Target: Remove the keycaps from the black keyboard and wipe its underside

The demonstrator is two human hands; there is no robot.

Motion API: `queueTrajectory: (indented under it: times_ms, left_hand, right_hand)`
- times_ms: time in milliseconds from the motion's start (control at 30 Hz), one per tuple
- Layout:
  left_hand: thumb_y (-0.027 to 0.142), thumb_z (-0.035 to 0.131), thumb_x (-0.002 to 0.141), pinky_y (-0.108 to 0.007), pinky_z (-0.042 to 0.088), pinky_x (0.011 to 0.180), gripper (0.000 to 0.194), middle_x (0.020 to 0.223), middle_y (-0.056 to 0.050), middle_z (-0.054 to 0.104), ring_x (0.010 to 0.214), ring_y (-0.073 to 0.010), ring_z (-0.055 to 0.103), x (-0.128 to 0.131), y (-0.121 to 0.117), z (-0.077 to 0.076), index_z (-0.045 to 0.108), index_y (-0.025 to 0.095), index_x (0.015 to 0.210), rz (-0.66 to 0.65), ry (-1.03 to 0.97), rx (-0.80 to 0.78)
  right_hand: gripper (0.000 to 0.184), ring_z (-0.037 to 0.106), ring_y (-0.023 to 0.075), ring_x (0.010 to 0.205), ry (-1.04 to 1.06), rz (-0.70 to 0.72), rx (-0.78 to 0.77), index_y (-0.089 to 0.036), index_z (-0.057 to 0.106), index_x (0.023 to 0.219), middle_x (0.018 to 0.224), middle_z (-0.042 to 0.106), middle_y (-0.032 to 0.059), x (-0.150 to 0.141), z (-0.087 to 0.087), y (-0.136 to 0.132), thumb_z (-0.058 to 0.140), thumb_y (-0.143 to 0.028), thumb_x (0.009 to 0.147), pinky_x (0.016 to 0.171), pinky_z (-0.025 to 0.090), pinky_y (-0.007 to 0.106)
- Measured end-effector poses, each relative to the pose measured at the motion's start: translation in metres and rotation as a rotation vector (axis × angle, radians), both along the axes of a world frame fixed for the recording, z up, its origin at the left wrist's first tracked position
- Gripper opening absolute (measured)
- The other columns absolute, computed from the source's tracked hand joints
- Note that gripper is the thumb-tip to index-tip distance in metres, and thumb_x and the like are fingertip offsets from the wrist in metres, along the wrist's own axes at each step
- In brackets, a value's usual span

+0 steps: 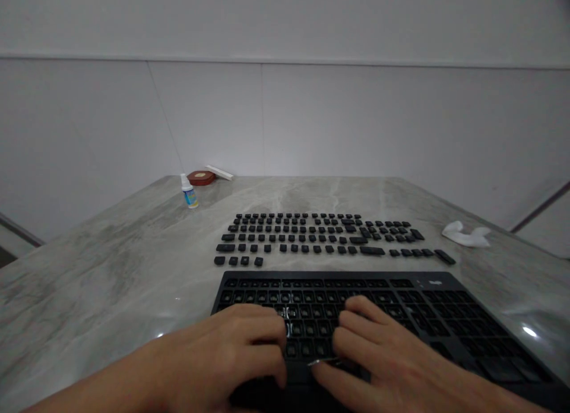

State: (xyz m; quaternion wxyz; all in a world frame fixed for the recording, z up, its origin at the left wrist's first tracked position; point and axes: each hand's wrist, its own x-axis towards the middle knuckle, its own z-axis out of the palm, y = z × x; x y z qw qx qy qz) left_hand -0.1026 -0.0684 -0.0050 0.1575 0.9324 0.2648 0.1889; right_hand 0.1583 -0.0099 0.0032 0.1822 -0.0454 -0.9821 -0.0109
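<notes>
At far left the grey marbled table [111,247] runs out beneath my left forearm, and beyond it a small white spray bottle [189,194] with a blue and yellow label stands upright. Just behind that I see a reddish-brown case [201,177] lying flat, with a slim white strip [219,172] at its right side. Nearer, my left hand [243,345] rests over the left part of the black keyboard [314,312], fingers bent and bunched close together; their tips are turned down out of sight, so I cannot tell whether they grip anything. The keyboard lies right in front of me, its sockets bare between my hands. Past its far edge, the loose black keycaps [302,229] are laid out on the table in rows, small ones mostly, longer ones toward the right. A thin metallic piece [323,361] shows beside my right thumb. My right hand [378,353] curls over the middle of the keyboard, fingers narrow and folded, thumb near the index finger; whether they pinch that piece I cannot tell. At far right a crumpled white tissue-like piece [465,235] lies on the table, apart from the keycaps.
</notes>
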Motion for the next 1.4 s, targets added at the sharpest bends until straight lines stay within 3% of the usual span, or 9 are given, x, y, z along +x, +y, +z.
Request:
queueTrajectory:
  times_ms: [100, 233, 400, 533, 633, 733, 933, 1067, 1400]
  left_hand:
    - [0.009, 0.072, 0.075, -0.029, 0.051, 0.069, 0.034, 0.099, -0.004, 0.062, 0.083, -0.0194, 0.057, 0.004, -0.005, 0.007, 0.055, 0.02, 0.102, 0.07, 0.139, 0.059]
    - [0.006, 0.066, 0.08, -0.029, 0.051, 0.068, 0.025, 0.093, -0.003, 0.064, 0.08, -0.0187, 0.057, 0.006, -0.006, 0.009, 0.054, 0.02, 0.098, 0.077, 0.117, 0.123]
    - [0.013, 0.052, 0.086, -0.036, 0.051, 0.072, 0.015, 0.087, -0.004, 0.065, 0.077, -0.0203, 0.058, -0.003, 0.0, 0.009, 0.058, 0.019, 0.099, 0.084, -0.013, 0.147]
    - [0.008, 0.047, 0.088, -0.032, 0.048, 0.065, 0.019, 0.08, -0.005, 0.063, 0.071, -0.0189, 0.057, -0.012, 0.012, 0.008, 0.062, 0.016, 0.098, 0.147, -0.126, 0.303]
    - [0.006, 0.05, 0.09, -0.03, 0.046, 0.065, 0.017, 0.077, -0.006, 0.063, 0.07, -0.0181, 0.057, -0.014, 0.024, 0.008, 0.063, 0.015, 0.096, 0.209, -0.17, 0.491]
    - [0.007, 0.048, 0.091, -0.029, 0.038, 0.054, 0.016, 0.069, -0.004, 0.06, 0.058, -0.0165, 0.053, -0.008, 0.034, 0.01, 0.062, 0.015, 0.089, 0.238, -0.173, 0.605]
    - [0.012, 0.043, 0.087, -0.03, 0.028, 0.049, 0.016, 0.058, -0.001, 0.054, 0.047, -0.0151, 0.047, -0.005, 0.034, 0.002, 0.056, 0.018, 0.081, 0.204, -0.177, 0.661]
    - [0.013, 0.043, 0.084, -0.031, 0.028, 0.048, 0.015, 0.058, -0.001, 0.055, 0.047, -0.0154, 0.049, -0.011, 0.025, -0.007, 0.057, 0.018, 0.083, 0.14, -0.211, 0.534]
    - [0.014, 0.051, 0.068, -0.03, 0.035, 0.047, 0.018, 0.067, -0.002, 0.06, 0.055, -0.0158, 0.055, -0.005, 0.015, -0.012, 0.06, 0.019, 0.083, -0.013, -0.195, 0.103]
  right_hand:
    - [0.024, 0.055, 0.0191, 0.069, 0.008, -0.108, -0.016, -0.017, 0.063, 0.106, 0.077, 0.061, 0.005, 0.042, 0.005, 0.014, 0.043, -0.011, 0.094, 0.07, 0.041, 0.035]
    - [0.036, 0.057, 0.0186, 0.07, 0.105, -0.218, 0.032, -0.017, 0.061, 0.124, 0.077, 0.062, 0.0043, 0.099, -0.012, 0.027, 0.048, -0.009, 0.091, 0.066, 0.045, 0.032]
    - [0.037, 0.062, 0.0189, 0.073, 0.269, -0.278, 0.014, -0.019, 0.059, 0.126, 0.082, 0.066, 0.0049, 0.126, -0.031, 0.024, 0.05, -0.009, 0.092, 0.065, 0.05, 0.03]
    - [0.031, 0.062, 0.0209, 0.075, 0.295, -0.22, -0.053, -0.021, 0.056, 0.117, 0.085, 0.066, 0.0044, 0.103, -0.02, 0.017, 0.049, -0.011, 0.089, 0.071, 0.05, 0.033]
    - [0.022, 0.054, 0.0171, 0.066, 0.281, -0.107, -0.145, -0.021, 0.049, 0.089, 0.072, 0.058, 0.0002, 0.061, -0.006, 0.014, 0.04, -0.002, 0.086, 0.067, 0.043, 0.031]
    - [0.013, 0.05, 0.0161, 0.066, 0.233, 0.018, -0.061, -0.02, 0.047, 0.087, 0.073, 0.057, -0.0002, 0.009, 0.0, 0.017, 0.05, -0.009, 0.081, 0.063, 0.036, 0.031]
    - [0.019, 0.049, 0.015, 0.056, 0.106, 0.122, 0.111, -0.021, 0.049, 0.084, 0.064, 0.058, -0.0034, -0.058, -0.023, 0.022, 0.065, -0.028, 0.076, 0.057, 0.029, 0.031]
    - [0.02, 0.048, 0.0134, 0.054, 0.123, 0.18, 0.056, -0.021, 0.045, 0.076, 0.058, 0.057, -0.0065, -0.055, -0.037, 0.014, 0.061, -0.018, 0.088, 0.057, 0.028, 0.031]
    - [0.028, 0.042, 0.0142, 0.05, 0.113, 0.252, -0.109, -0.021, 0.048, 0.071, 0.055, 0.052, -0.0049, -0.049, -0.028, 0.0, 0.044, -0.016, 0.099, 0.053, 0.023, 0.033]
